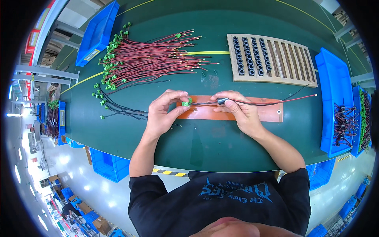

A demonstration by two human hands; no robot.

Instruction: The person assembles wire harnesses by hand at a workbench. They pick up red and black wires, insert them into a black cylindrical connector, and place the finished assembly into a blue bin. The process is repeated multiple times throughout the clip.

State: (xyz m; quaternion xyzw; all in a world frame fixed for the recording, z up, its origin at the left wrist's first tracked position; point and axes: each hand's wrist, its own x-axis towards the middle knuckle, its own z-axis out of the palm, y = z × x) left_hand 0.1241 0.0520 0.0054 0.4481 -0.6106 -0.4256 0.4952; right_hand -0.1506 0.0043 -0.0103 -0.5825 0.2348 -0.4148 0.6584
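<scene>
Black shirt below; left hand fingers pinch the green connector, right hand fingers grip the black ring on the red-black wire, over the orange mat.

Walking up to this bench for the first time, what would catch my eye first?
Probably the big fan of red and black wires with green plugs, spread at the table's far left. At the centre, the left hand pinches a green connector while the right hand holds a small black ring on the same wire, over an orange mat. A wooden rack of black rings lies far right.
</scene>
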